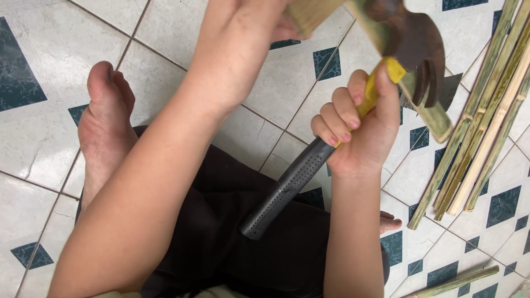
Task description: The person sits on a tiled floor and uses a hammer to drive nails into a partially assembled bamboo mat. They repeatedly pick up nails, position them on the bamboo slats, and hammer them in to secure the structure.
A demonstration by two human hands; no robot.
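The right hand [361, 129] is gripping a claw hammer with yellow neck and black perforated handle [292, 179], fingers wrapped tight, its rusty head against a green split bamboo strip [428, 107]. The left hand [243, 49] above it is probably steadying that strip; its fingers are hidden. Next calls for a firm pry.

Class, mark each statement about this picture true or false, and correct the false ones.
1. The right hand grips a hammer. True.
2. The hammer's handle is all black. False: it is yellow near the head and black with small dots at the lower end.
3. A bundle of bamboo strips lies on the tiled floor at the right. True.
4. The left hand rests flat on the floor. False: it is raised, holding a bamboo piece at the top of the picture.
5. The person wears shoes. False: the foot is bare.
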